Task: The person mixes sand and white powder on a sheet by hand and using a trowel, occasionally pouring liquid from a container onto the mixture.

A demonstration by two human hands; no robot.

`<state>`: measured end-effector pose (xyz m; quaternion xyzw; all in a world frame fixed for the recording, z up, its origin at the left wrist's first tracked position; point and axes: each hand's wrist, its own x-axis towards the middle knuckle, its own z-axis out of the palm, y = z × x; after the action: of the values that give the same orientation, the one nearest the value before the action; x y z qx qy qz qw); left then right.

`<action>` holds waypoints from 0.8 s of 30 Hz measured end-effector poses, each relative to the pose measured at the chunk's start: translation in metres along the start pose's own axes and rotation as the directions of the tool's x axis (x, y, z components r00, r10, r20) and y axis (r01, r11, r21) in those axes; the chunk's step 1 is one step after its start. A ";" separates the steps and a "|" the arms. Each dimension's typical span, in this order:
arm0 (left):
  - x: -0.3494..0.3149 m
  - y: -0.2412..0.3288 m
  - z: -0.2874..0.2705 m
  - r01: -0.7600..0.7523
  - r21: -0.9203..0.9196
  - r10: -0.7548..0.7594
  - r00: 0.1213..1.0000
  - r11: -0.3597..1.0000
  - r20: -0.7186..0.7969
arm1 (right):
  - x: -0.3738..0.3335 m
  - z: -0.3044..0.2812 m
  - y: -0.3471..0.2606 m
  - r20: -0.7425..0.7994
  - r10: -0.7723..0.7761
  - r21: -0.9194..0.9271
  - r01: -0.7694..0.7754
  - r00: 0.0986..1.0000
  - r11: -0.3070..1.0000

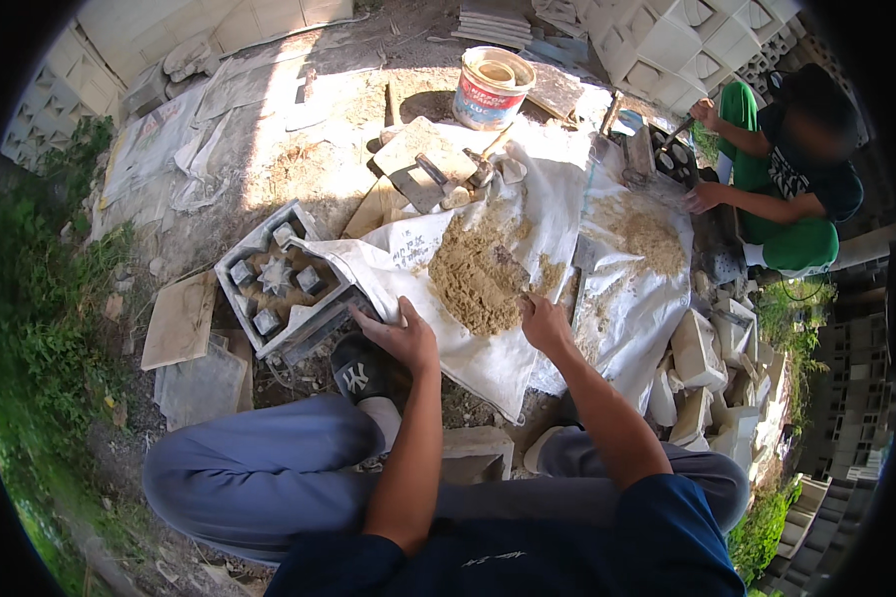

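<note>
My left hand (405, 340) is open, fingers stretched toward the near right corner of a square grey mould (237, 298) and thumb raised by the white sack sheet (363, 264). Inside the mould are a star-shaped centre and several small blocks. My right hand (548, 325) is closed at the edge of a heap of damp sandy mix (473, 284) on the sheet. It seems to grip a small trowel-like tool, mostly hidden by my fingers and the mix.
Beyond the heap lie a hammer (436, 174), flat slabs (423, 149) and a paint bucket (491, 90). At right, a co-worker (791, 169) crouches over another mould. Pale cast blocks (702, 348) are piled at right. Loose tiles (181, 320) lie left of my mould.
</note>
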<state>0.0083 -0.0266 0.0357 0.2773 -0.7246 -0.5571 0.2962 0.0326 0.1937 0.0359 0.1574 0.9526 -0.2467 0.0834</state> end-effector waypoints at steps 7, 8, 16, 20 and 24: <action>0.002 0.031 -0.019 -0.541 0.177 0.499 0.835 0.822 0.231 | -0.007 0.030 0.001 0.329 0.101 0.722 -0.319 0.939 0.614; -0.006 0.039 -0.015 -0.598 0.186 0.563 0.799 0.780 0.209 | -0.002 0.040 0.009 0.377 0.100 0.841 -0.385 0.921 0.380; -0.017 0.063 -0.005 -0.595 -0.255 0.592 0.480 0.762 0.648 | 0.011 0.026 -0.006 0.556 -0.124 0.757 -0.562 0.822 -0.335; -0.029 0.027 0.004 -0.317 0.029 0.121 0.443 0.948 0.888 | 0.012 0.014 -0.012 0.603 -0.130 0.724 -0.608 0.787 -0.327; -0.043 0.031 0.025 -0.298 -0.204 0.332 0.485 0.933 0.809 | 0.013 0.020 0.003 0.688 -0.078 0.709 -0.692 0.721 -0.137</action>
<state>0.0164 0.0284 0.0556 -0.1624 -0.8051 -0.5702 0.0190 0.0234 0.1898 0.0147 0.3308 0.3319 -0.8443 0.2599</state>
